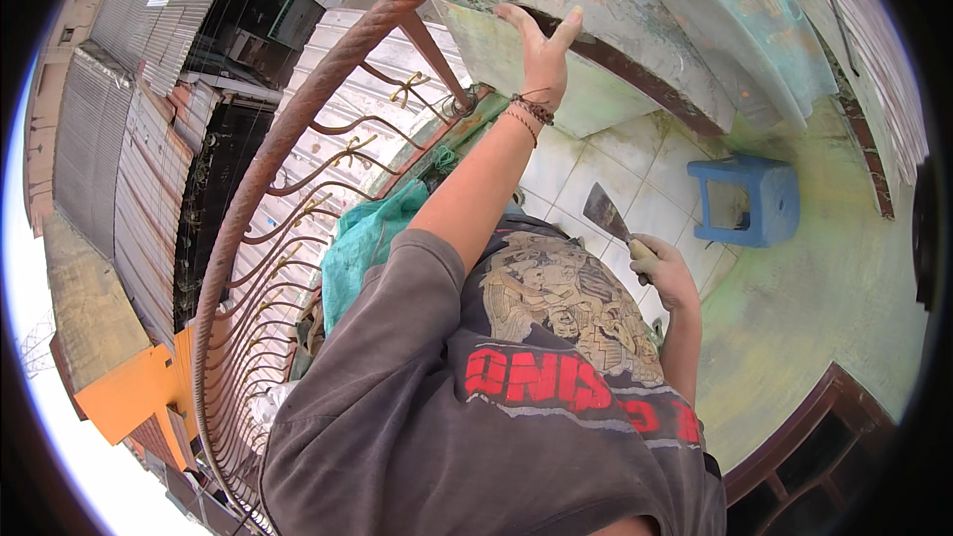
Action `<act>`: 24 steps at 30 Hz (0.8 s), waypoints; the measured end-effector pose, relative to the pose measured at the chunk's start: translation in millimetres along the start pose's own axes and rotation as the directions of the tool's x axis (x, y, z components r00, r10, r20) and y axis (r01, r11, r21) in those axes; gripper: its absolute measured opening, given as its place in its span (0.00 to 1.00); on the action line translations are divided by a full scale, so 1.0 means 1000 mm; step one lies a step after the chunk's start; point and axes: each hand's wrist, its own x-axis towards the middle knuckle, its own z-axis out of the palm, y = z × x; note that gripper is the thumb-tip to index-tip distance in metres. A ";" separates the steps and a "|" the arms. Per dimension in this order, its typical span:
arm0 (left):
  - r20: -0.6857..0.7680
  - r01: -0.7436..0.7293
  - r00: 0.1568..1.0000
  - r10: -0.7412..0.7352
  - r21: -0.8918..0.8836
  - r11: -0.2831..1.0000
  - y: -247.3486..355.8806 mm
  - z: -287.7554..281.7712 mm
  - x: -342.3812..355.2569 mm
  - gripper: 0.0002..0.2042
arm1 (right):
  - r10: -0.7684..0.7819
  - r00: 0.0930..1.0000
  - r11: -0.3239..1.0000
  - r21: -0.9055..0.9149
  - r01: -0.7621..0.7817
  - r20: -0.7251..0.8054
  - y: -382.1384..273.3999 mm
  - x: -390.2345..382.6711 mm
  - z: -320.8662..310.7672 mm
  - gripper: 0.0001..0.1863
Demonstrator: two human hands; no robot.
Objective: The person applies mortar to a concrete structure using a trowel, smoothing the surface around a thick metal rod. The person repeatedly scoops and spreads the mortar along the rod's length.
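Note:
My left arm reaches up and forward, and my left hand (545, 58) rests against the edge of a rough concrete ledge (606, 10). Its thumb and fingers are spread apart, with no tool in them. Cords circle that wrist. Lower down on the right, my right hand (667, 274) is closed around the pale handle of a putty knife (605, 211). The knife's dark, worn metal blade points up and to the left, apart from the ledge and over the floor tiles.
A rusty twisted railing (288, 124) with curled bars curves along my left, above corrugated roofs. Teal sheeting (369, 238) lies beside it. A blue plastic stool (747, 201) stands on white tiles (635, 154) by the green wall (794, 318). A dark red-brown frame (844, 407) is lower right.

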 end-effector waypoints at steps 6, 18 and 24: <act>0.320 0.118 0.933 -0.163 0.157 0.980 -0.009 -0.055 -0.051 0.51 | -0.036 0.998 0.995 -0.095 0.032 -0.043 -0.068 0.007 0.030 0.27; 0.513 0.086 0.849 -0.131 0.111 0.990 0.037 -0.086 -0.023 0.49 | -0.611 0.791 0.703 -0.475 0.529 -0.023 -0.208 0.055 0.131 0.24; 0.419 0.088 0.902 -0.103 0.055 0.995 0.034 -0.097 -0.007 0.52 | -0.686 0.727 0.659 -0.419 0.625 0.005 -0.214 0.102 0.159 0.21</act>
